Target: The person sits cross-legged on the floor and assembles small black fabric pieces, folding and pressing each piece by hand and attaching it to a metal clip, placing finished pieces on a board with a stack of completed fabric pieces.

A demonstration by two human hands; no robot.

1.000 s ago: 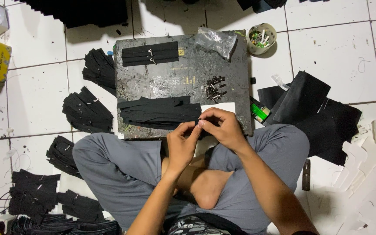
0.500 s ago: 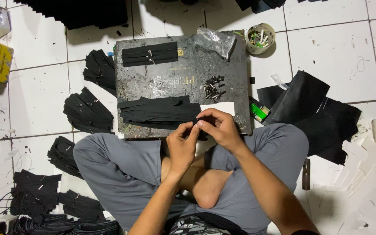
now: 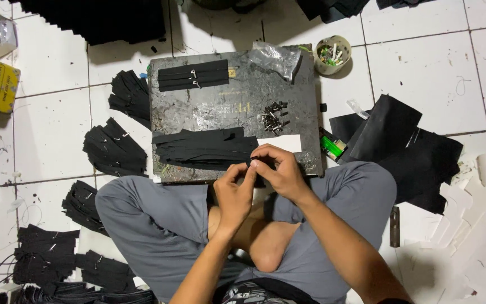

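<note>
Here, your left hand [image 3: 236,191] and right hand [image 3: 279,171] meet at the near edge of the dark work board [image 3: 305,101], both pinched narrow on the end of one black strip [image 3: 250,164]; whether a small metal piece sits between the fingertips, you cannot tell, as the fingers hide it.

Judging from how things lie, the work looks well under way. A few strips with metal clips [image 3: 193,75] lie finished at the far side of the board, and bundles of done strips [image 3: 113,149] are stacked on the floor to your left. What seems left is the pile of plain strips [image 3: 203,147] lying just beside your hands, plus the heap of small metal fittings [image 3: 274,117] in the middle of the board.

Around you, a clear plastic bag [image 3: 274,56] lies at the board's far right corner, a round cup of odds and ends [image 3: 332,54] stands just past it, a green lighter [image 3: 331,146] rests off the right edge, and black sheets [image 3: 406,146] spread over the white floor tiles [image 3: 423,62]. Nothing blocks your hands; the pile of strips is the closest thing to them.
</note>
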